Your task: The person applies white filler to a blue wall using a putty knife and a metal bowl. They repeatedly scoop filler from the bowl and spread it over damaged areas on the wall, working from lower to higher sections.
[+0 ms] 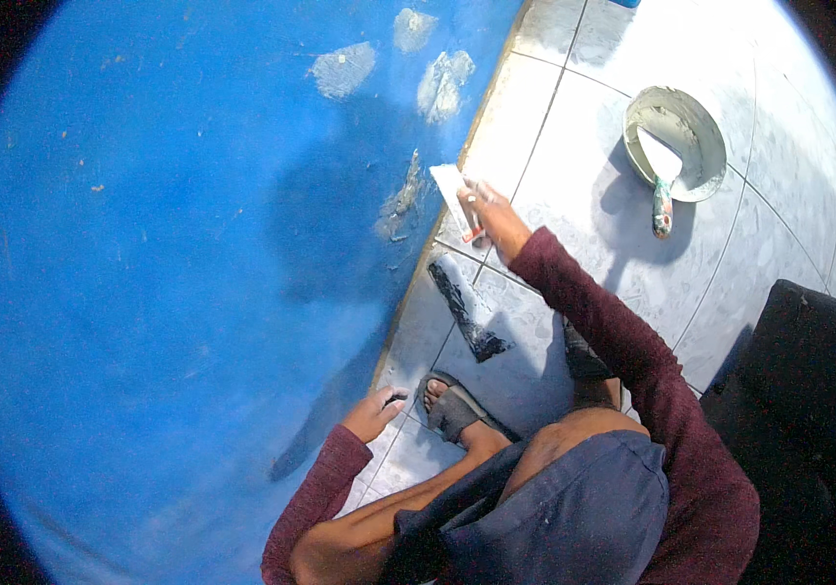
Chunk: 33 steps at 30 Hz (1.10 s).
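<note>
Slanting lengthwise from upper left to lower right, white spreader point(450, 195) clasped in right fingers point(483, 195); left fingers point(381, 399) unclear

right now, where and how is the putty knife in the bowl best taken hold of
Probably by its handle, coming in from above on the side nearest the person: it sticks out over the near rim of the bowl, pointing back toward the person, while the broad pale blade lies inside. A grip across the handle would likely stay clear of the blade.

On the pale tiled floor point(564, 175) before me rest a round bowl point(702, 132), a dark white-smeared piece point(459, 304) and my sandal point(450, 414)
</note>
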Each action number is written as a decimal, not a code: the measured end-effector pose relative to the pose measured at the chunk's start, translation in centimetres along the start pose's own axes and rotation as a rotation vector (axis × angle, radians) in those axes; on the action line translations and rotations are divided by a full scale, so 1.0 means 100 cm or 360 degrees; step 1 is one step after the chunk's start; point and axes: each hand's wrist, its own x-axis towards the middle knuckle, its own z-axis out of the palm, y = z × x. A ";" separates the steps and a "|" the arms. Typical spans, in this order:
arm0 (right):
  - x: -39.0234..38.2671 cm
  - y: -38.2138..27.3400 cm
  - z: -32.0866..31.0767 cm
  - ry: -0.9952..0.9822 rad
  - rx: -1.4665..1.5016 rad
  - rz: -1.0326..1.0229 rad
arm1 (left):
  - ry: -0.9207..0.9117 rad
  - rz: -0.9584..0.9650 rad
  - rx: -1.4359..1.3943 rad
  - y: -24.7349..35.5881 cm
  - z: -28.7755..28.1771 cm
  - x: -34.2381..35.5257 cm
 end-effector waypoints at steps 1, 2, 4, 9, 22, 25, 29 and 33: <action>-0.019 -0.007 0.012 -0.0048 0.0082 0.0131 | -0.0004 -0.0026 -0.0003 -0.002 0.002 -0.004; -0.019 -0.001 0.010 -0.0180 0.0153 0.0243 | -0.0020 -0.0040 -0.0003 0.002 0.003 -0.003; -0.020 0.011 0.008 -0.0308 0.0313 0.0392 | -0.0023 -0.0022 -0.0042 0.009 0.002 0.000; -0.030 -0.007 0.033 -0.0418 0.0649 0.0528 | -0.0005 -0.0035 -0.0082 0.012 -0.002 0.001; -0.046 -0.016 0.086 -0.0224 0.0396 0.0182 | 0.0013 -0.0020 -0.0046 0.008 0.004 0.000; -0.055 -0.007 0.079 -0.0363 0.0335 0.0392 | 0.0016 -0.0026 -0.0035 0.008 0.001 -0.001; -0.023 0.012 0.063 -0.0216 0.0623 0.0327 | 0.0066 0.0069 -0.0020 0.005 -0.001 0.003; -0.009 -0.007 0.060 -0.0121 0.0571 0.0352 | -0.0003 0.0017 -0.0043 0.014 0.000 0.004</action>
